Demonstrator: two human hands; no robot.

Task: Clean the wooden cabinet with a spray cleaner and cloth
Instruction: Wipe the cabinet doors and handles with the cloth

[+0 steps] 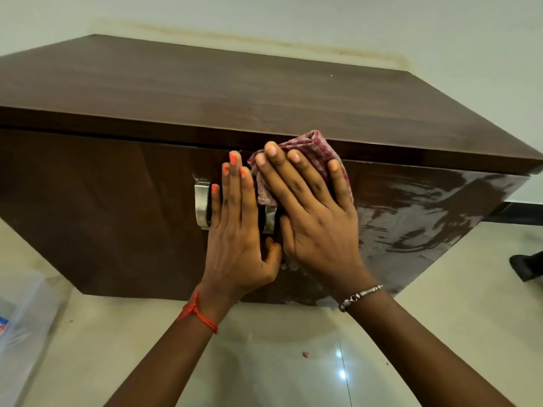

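Note:
A dark brown wooden cabinet (pixel 205 92) stands against a pale wall and fills the upper half of the head view. My right hand (pixel 314 218) presses a red-and-white checked cloth (pixel 305 148) flat against the top of the right door, partly over the right metal handle (pixel 269 220). My left hand (pixel 235 227) lies flat and open on the left door, just right of the left metal handle (pixel 202 205). The right door (pixel 426 218) is glossy with wet streaks. No spray cleaner shows in view.
Shiny cream floor tiles (pixel 279 362) lie below the cabinet. A clear plastic bag or container (pixel 20 318) sits on the floor at the lower left. A dark object (pixel 526 264) lies on the floor at the far right.

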